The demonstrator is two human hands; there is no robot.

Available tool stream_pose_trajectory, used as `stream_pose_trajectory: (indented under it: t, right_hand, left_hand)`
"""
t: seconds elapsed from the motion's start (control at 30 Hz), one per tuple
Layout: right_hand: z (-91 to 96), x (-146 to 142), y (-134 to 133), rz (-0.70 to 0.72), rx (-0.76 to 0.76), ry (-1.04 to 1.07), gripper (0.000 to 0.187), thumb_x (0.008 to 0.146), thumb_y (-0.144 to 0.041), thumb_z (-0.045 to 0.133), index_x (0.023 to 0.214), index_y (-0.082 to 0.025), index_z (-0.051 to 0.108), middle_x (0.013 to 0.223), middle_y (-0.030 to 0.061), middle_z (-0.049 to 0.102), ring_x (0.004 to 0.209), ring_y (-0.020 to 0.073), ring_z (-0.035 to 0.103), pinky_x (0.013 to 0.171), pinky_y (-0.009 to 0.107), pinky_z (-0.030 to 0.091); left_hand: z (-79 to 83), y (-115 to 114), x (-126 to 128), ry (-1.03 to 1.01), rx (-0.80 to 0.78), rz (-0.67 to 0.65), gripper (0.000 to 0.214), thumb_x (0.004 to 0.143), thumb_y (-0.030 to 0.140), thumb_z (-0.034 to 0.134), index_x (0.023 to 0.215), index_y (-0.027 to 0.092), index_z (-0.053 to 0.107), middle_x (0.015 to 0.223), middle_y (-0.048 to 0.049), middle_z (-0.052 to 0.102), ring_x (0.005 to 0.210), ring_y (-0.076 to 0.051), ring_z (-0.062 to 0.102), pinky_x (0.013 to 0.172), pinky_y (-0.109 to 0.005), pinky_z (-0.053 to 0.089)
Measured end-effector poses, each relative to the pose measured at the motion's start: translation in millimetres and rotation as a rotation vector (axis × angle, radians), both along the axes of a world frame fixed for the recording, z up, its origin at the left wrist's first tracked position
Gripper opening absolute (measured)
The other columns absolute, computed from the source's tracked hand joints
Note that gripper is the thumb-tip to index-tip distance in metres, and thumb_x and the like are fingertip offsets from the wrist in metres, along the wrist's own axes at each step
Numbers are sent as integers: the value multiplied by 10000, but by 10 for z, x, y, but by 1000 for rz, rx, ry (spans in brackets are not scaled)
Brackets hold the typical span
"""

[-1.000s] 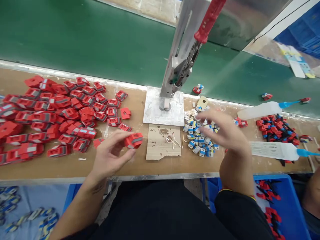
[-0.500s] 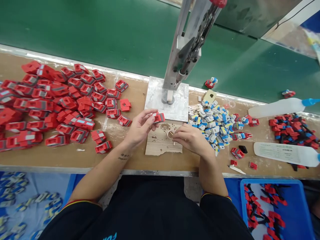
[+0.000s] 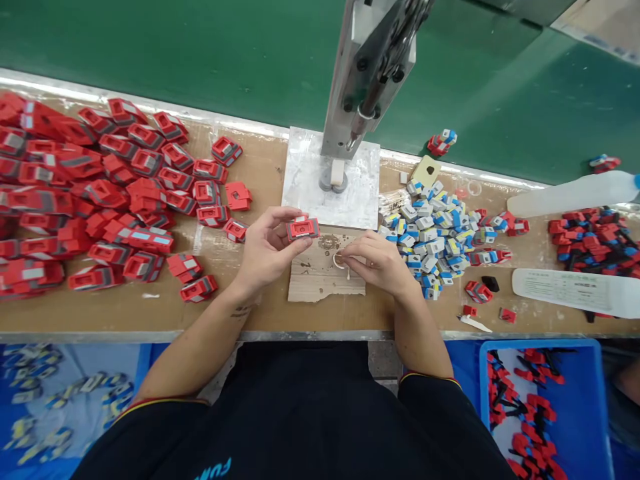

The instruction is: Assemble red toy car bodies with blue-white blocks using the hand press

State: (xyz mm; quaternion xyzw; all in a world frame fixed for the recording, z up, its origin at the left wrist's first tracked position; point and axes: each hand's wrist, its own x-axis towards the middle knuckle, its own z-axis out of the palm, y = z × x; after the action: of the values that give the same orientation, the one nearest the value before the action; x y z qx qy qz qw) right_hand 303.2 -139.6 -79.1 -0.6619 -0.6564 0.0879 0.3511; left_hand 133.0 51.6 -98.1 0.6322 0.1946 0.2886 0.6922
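Centrally, just below mid-frame: left hand [image 3: 265, 250] clamped on one red piece [image 3: 303, 229], thumb under its near edge, fingers curled over the far edge, the piece lifted clear of the bench. Its long axis runs left-right across the frame, the right end tipped very slightly up; the recessed face with the pale insert is turned up to the camera, and the free right end points toward the right hand [image 3: 383, 267]. Right hand sits low on the scrap of cardboard [image 3: 325, 283], fingertips drawn together, pinching what looks like a thin pale stick [image 3: 348, 273] beside a small ring [image 3: 339, 261] on the card. The red piece lies up and to the left of those fingertips, near but apart; the left hand is the one on it, the right touches only the stick. Straight above in the frame stands the press [image 3: 370, 67] on its metal plate [image 3: 305, 180]. Left third of the frame: big heap of red pieces [image 3: 100, 193]. Right of the plate: heap of white-and-blue bits [image 3: 435, 233]. Lower right corner: blue bin [image 3: 595, 373] with red and black parts
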Motion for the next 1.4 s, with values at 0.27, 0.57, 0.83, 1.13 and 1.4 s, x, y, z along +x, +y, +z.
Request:
stream_pose_trajectory:
  t: [0.27,0.57,0.83,1.13,1.4]
  right_hand:
    - [61,13,-35,-77,-39,126,139,1001,-176,668,943,-281,738,889,8,829,824,203,734,792,387,585]
    - [110,13,-30,-112,-46,190,132,984,-198,679,888,-275,727,851,4,815,785,188,724,755,359,571]
    - [216,-84,-36,-337,432,489,263,927,-443,815,794,-296,643,637,-9,660,590,199,640,582,388,523]
    - [148,-287,121,-347,488,609,266,917,-435,836,798,-291,646,649,-14,639,595,187,644,599,379,541]
    - [144,-313,154,-344,433,558,286,932,-439,820,764,-275,656,644,2,696,594,180,675,535,342,504]
  left_hand:
    - [40,118,-15,14,89,96,469,800,475,947,1108,223,699,1060,-57,803,928,-201,810,845,-331,698]
    - [87,106,-44,22,36,-24,396,797,281,941,1130,188,748,1034,-73,823,920,-207,826,865,-343,698]
    - [57,-108,-15,9,48,-126,394,784,350,958,1101,187,793,1065,-100,837,947,-222,820,874,-350,695]
    - [75,-260,-32,14,120,-235,362,781,326,955,1091,187,831,1096,-119,861,890,-211,826,802,-294,687]
    - [57,-240,-38,10,121,-227,381,771,334,964,1090,174,833,1108,-137,861,901,-221,830,799,-297,680]
